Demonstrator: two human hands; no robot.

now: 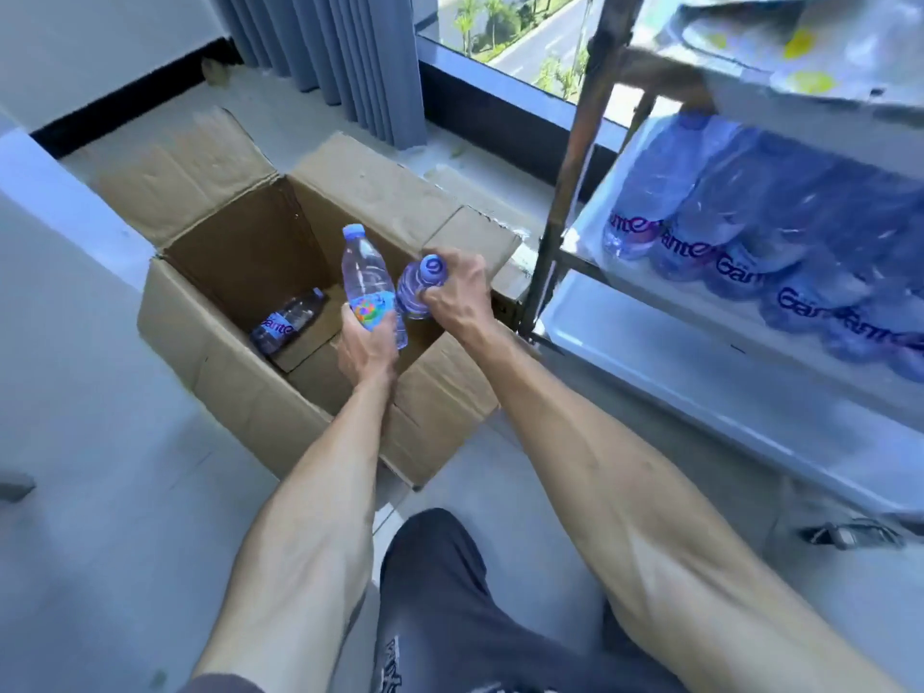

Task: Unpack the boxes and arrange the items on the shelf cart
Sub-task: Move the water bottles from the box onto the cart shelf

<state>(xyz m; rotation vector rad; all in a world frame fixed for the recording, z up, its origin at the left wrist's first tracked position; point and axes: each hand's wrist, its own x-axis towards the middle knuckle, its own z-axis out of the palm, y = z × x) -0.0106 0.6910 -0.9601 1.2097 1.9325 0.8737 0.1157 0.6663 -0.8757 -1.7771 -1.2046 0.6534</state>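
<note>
Over the open corrugated cardboard box (235, 312), the left hand (362, 350) grips a clear ribbed plastic bottle (367, 282) upright by its base, while the right hand (457, 292) clasps a second bottle (417, 287) near its cap. A third bottle (287, 320) lies inside the box. Wrapped bottles (750, 242) fill the shelf cart (700, 372) at right.

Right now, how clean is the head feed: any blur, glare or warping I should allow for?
Head view: the shelf cart at the right edge is motion-smeared and bowed by the wide lens; daylight from the window washes the upper frame; both hands, left and right, and the cardboard box stay fairly sharp.
</note>
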